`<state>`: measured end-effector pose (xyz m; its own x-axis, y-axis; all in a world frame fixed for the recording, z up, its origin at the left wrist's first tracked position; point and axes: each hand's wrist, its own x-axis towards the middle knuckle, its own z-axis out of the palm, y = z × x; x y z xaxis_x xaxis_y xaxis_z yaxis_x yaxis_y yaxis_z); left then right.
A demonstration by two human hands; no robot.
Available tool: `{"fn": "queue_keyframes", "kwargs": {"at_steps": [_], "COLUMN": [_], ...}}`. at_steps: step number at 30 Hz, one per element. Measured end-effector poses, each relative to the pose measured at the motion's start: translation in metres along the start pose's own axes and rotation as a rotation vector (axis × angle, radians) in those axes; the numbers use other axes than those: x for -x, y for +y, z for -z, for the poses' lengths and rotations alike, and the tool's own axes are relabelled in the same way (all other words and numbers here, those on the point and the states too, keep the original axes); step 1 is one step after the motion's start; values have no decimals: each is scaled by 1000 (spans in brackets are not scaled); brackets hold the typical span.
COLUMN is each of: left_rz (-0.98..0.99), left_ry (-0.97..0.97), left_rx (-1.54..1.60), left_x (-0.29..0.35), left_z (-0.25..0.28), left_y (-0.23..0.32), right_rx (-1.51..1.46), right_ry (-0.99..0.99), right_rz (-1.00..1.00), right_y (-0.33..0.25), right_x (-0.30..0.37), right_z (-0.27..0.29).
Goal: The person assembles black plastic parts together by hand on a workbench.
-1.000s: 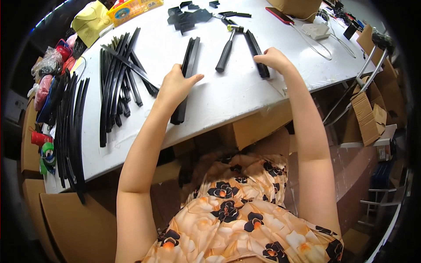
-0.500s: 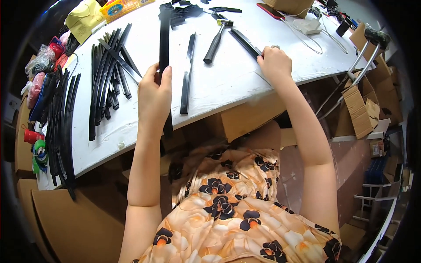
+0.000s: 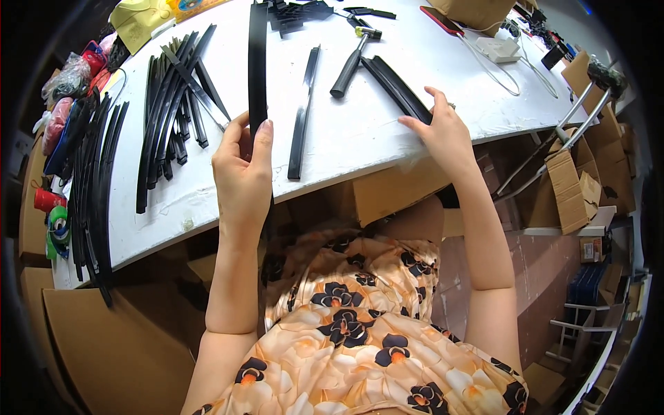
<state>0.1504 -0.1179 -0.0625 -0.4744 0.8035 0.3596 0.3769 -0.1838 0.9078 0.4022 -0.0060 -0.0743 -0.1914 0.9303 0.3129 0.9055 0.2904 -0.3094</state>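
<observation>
My left hand (image 3: 242, 155) is closed around a long black strip (image 3: 257, 66), which stands up past the top edge of the view; its lower end drops behind my wrist. My right hand (image 3: 446, 131) is at the table's front edge, thumb and forefinger spread either side of the near end of a black channel-like strip (image 3: 398, 86). Whether its skin touches that strip I cannot tell. Between the hands lies a single narrow strip (image 3: 303, 114), black with a shiny face. A hammer (image 3: 349, 66) with a dark handle rests left of the channel-like strip.
On the left lie a pile of black strips (image 3: 169, 117) and another bundle (image 3: 97, 187) overhanging the table edge. Short black pieces (image 3: 297, 15) are heaped at the back. A red-edged phone (image 3: 443, 21) and a white charger with cable (image 3: 498, 48) sit back right. A crutch-like metal frame (image 3: 581, 117) stands right.
My right hand has let go of the strip end, its thumb and forefinger now spread. The channel-like strip has turned to show more of its dark face. My left hand keeps its hold.
</observation>
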Motion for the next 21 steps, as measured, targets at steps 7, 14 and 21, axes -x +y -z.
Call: {"fn": "queue_keyframes", "kwargs": {"at_steps": [7,14,21], "left_rz": [-16,-37,-102], "left_ry": [44,121,292], "left_rx": [-37,308,473], "left_x": [0,-11,-23], "left_z": [0,21,65], "left_y": [-3,7,7], "right_rx": [-215,-1014,-1133], "right_ry": [-64,-201,-57], "right_rz": [-127,-47,-100], "right_y": [28,-20,-31], "right_x": [-13,38,108], "right_z": [-8,24,36]}}
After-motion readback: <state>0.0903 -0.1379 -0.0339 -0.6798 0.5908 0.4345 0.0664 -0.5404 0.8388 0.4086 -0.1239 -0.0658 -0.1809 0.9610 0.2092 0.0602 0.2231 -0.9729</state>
